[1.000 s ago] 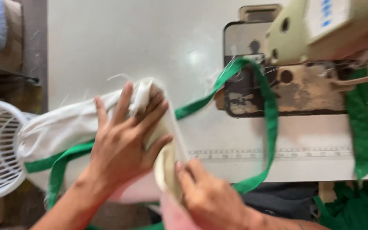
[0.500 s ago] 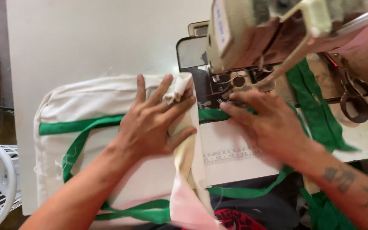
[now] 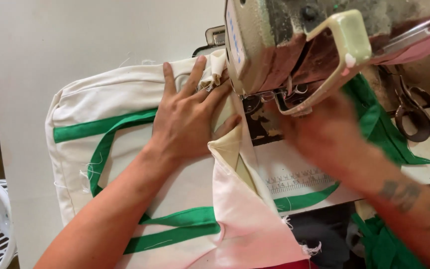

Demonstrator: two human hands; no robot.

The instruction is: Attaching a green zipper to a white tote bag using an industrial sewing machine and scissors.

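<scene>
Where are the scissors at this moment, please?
In the head view, the scissors lie at the far right on the white table, just right of the sewing machine and beyond the green strap.

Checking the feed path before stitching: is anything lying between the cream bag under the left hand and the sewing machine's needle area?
Nothing visible blocks it. The left hand presses the cream bag flat, its bunched edge already beside the sewing machine head. The blurred right hand hides the plate below.

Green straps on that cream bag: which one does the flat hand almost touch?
The upper green strap, running sideways to the left hand at its thumb side. The lower green strap lies nearer the person, beyond the forearm.
</scene>
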